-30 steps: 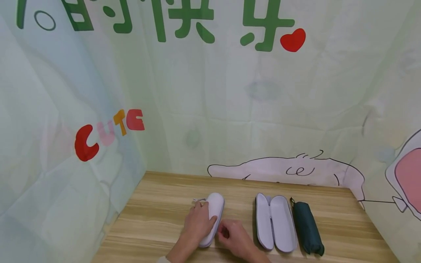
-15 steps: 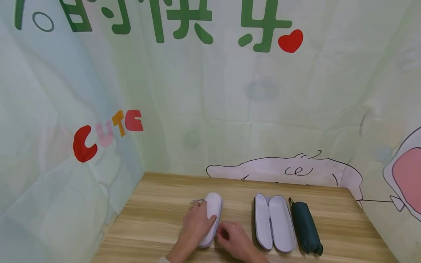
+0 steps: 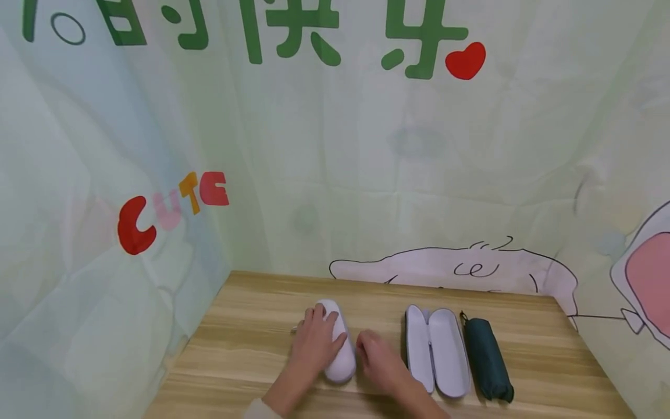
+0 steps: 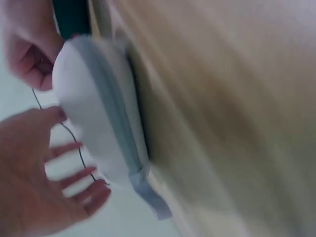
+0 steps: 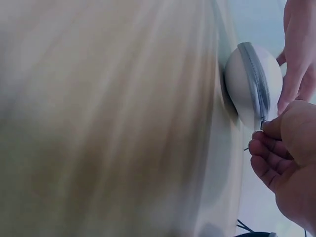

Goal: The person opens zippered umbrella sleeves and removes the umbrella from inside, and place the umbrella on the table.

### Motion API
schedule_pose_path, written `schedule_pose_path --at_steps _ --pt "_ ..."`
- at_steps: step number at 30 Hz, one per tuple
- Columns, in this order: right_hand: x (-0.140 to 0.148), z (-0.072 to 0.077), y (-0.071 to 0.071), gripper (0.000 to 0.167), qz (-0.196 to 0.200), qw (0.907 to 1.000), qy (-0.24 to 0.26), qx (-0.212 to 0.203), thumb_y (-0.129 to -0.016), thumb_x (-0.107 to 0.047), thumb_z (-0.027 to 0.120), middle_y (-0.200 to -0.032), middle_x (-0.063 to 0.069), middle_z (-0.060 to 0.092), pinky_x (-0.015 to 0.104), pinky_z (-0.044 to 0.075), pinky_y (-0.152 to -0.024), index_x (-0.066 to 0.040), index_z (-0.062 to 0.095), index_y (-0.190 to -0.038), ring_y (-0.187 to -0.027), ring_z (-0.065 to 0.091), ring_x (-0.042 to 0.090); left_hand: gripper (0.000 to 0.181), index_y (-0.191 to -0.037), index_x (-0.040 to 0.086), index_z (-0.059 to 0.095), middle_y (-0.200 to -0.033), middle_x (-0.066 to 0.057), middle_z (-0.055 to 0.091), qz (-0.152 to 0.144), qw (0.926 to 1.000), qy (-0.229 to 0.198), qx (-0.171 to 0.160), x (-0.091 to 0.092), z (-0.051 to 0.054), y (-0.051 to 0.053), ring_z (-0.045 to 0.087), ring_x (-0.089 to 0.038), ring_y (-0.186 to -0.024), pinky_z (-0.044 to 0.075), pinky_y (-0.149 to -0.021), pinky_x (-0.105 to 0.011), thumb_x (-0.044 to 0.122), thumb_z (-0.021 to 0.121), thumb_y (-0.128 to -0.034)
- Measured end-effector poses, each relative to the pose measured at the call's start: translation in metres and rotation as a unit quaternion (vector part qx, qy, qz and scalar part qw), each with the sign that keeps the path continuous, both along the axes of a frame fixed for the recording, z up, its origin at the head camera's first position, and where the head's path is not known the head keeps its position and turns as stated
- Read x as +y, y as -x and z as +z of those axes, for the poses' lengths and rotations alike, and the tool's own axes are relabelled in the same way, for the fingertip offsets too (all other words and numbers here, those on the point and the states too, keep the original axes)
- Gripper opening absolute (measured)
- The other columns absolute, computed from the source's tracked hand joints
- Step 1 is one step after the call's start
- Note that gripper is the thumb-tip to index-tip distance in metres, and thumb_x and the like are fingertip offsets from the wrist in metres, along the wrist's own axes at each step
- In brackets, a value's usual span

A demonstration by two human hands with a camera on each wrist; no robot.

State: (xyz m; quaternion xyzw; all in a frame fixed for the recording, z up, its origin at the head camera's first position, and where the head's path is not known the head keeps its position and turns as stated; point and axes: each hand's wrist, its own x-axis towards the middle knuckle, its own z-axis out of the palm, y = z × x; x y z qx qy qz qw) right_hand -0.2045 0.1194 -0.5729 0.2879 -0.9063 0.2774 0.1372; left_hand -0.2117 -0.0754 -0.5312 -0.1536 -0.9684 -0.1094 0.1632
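A pale green printed cloth backdrop [image 3: 366, 145] rises behind the wood-grain table [image 3: 251, 326], along its far edge and past its left edge. On the surface, right of its middle, an open glasses case [image 3: 451, 355] lies with both pale halves facing up. Just beside it, toward the right edge, lies a dark green folded umbrella [image 3: 488, 359], its cord loop toward the far edge. A closed white glasses case [image 3: 340, 364] lies left of the surface's middle, its far end angled slightly toward the left edge. The left hand [image 3: 314, 343] rests over this case, fingers spread wide and thumb touching it. The right hand [image 3: 379, 361] is narrow at the case's other side, thumb and forefinger pinching the small zipper pull [image 5: 262, 123]. A grey zip band [image 4: 111, 94] rings the case, with a short fabric strap [image 4: 150, 196] sticking out at one end.
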Motion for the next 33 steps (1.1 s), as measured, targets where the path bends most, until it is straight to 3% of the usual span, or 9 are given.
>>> schedule_pose_path --at_steps 3,6,10,16,33 --pt "0.002 0.004 0.007 0.02 -0.007 0.9997 -0.023 0.001 -0.092 0.004 0.071 -0.084 -0.004 0.058 0.029 0.052 -0.066 -0.012 0.059 -0.089 -0.076 0.056 0.011 0.031 -0.12 0.015 0.075 -0.131 -0.013 0.063 -0.086 0.9958 0.03 -0.002 -0.008 0.004 0.01 0.058 -0.035 -0.124 0.056 -0.09 -0.052 0.037 0.075 -0.0969" --pt "0.005 0.007 0.013 0.023 -0.007 0.9994 -0.033 0.006 -0.092 0.004 0.071 -0.084 -0.004 0.058 0.03 0.053 -0.067 -0.014 0.059 -0.087 -0.077 0.057 0.011 0.027 -0.12 0.018 0.076 -0.138 -0.009 0.065 -0.158 0.9857 0.042 -0.04 -0.014 0.007 0.019 0.055 -0.033 -0.136 0.052 -0.101 -0.056 0.035 0.069 -0.1012" --pt "0.009 0.007 0.019 0.023 -0.005 0.9993 -0.036 -0.005 -0.093 0.004 0.071 -0.083 -0.005 0.058 0.03 0.053 -0.068 -0.015 0.06 -0.087 -0.077 0.057 0.01 0.042 -0.129 0.02 0.073 -0.144 -0.007 0.064 -0.204 0.9731 0.055 -0.092 -0.021 0.008 0.025 0.05 -0.033 -0.142 0.043 -0.111 -0.06 0.051 0.064 -0.1022" --pt "0.016 0.007 0.026 0.021 0.01 0.9995 -0.018 -0.022 -0.093 0.005 0.071 -0.083 -0.005 0.06 0.03 0.054 -0.069 -0.013 0.062 -0.089 -0.076 0.057 0.008 0.069 -0.139 0.025 0.069 -0.149 -0.006 0.059 -0.223 0.967 0.069 -0.103 -0.026 0.007 0.028 0.046 -0.032 -0.146 0.038 -0.117 -0.059 0.072 0.069 -0.0895" --pt "0.02 0.011 0.022 0.014 0.038 0.998 -0.035 -0.036 -0.095 0.0 0.07 -0.082 -0.007 0.058 0.026 0.051 -0.068 -0.012 0.063 -0.091 -0.075 0.054 0.005 0.064 -0.128 0.022 0.072 -0.142 -0.006 0.06 -0.224 0.969 0.031 -0.099 -0.025 0.003 0.026 0.048 -0.031 -0.142 0.038 -0.117 -0.061 0.068 0.078 -0.085"
